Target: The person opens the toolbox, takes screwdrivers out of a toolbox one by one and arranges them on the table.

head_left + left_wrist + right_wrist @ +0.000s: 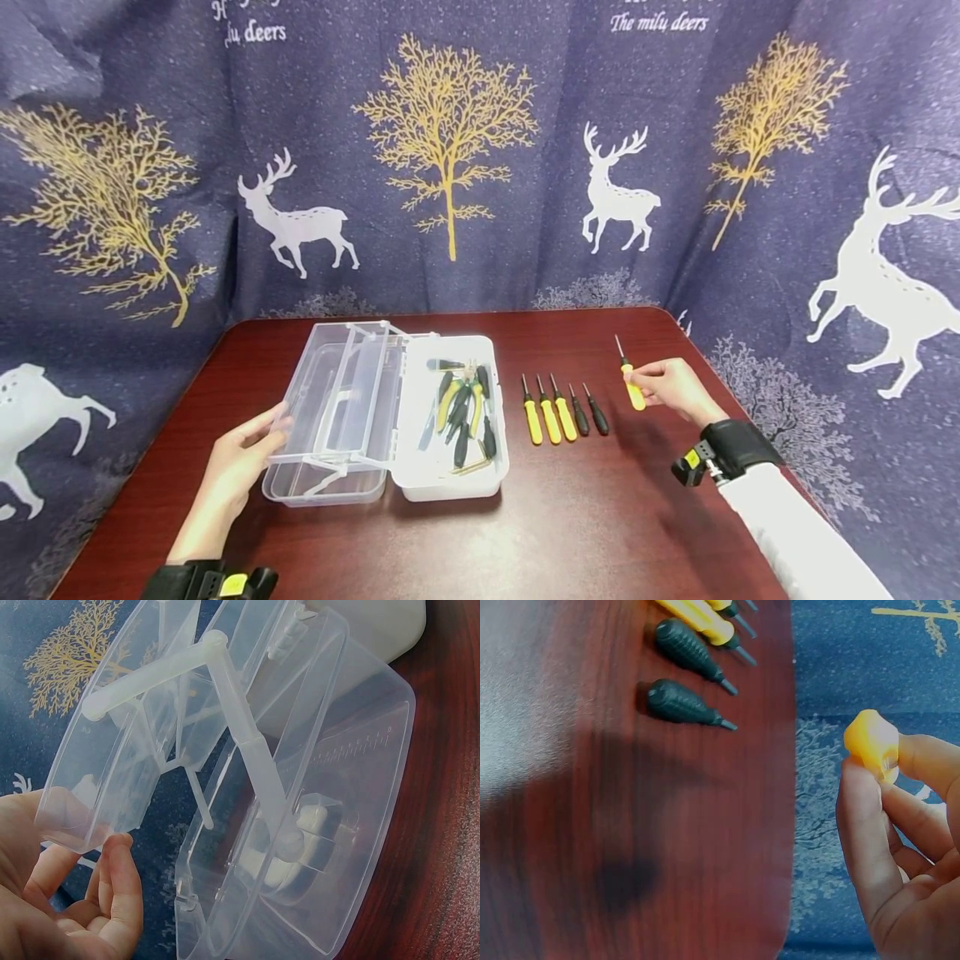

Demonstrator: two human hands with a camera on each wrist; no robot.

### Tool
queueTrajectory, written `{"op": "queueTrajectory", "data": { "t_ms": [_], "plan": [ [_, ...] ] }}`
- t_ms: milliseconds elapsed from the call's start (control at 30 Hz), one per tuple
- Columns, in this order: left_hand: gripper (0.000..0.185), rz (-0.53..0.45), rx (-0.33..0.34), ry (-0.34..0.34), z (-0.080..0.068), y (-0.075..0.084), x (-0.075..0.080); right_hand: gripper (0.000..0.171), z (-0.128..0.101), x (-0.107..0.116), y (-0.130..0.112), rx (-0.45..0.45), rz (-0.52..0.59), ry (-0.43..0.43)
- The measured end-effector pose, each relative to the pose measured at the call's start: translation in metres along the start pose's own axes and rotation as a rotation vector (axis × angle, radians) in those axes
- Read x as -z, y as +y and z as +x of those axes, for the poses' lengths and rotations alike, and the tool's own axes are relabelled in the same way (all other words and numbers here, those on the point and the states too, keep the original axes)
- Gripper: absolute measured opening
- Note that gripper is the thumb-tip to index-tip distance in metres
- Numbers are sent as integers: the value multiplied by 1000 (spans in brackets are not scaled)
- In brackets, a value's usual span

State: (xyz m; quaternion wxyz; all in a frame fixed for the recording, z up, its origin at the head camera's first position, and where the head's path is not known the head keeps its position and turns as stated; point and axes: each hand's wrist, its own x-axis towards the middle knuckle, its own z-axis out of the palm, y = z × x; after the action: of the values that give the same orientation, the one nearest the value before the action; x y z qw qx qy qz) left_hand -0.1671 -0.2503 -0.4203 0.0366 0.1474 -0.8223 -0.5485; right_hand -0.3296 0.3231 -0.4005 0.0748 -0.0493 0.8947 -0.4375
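My right hand (pixel 675 390) pinches a yellow-handled screwdriver (pixel 635 392) above the table's right side, its shaft pointing away. In the right wrist view the handle's yellow end (pixel 870 739) shows between thumb and fingers. At the left, my left hand (pixel 243 450) grips the near corner of a clear folding tray (pixel 97 787) on a plastic toolbox. Three yellow-handled screwdrivers (pixel 551 421) and two black-handled screwdrivers (pixel 597 417) lie in a row, left of the right hand. The toolbox's white base (pixel 411 417) holds pliers (pixel 459 404) and several dark-handled tools.
The toolbox's clear lid (pixel 330 497) lies opened on the dark red table (pixel 570 517), joined to the tray by white hinge arms (pixel 251 750). A clear case sits inside the lid. A blue curtain (pixel 495 283) with deer and trees hangs behind the table.
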Motion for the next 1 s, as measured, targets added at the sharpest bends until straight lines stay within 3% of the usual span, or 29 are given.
{"op": "queueTrajectory", "data": {
  "t_ms": [567, 1000],
  "plan": [
    [61, 11, 25, -7, 1, -1, 1, 36, 11, -26, 28, -58, -63, 24],
    [60, 12, 35, -9, 2, 0, 0, 31, 13, -41, 42, -28, -142, 40]
  ]
}}
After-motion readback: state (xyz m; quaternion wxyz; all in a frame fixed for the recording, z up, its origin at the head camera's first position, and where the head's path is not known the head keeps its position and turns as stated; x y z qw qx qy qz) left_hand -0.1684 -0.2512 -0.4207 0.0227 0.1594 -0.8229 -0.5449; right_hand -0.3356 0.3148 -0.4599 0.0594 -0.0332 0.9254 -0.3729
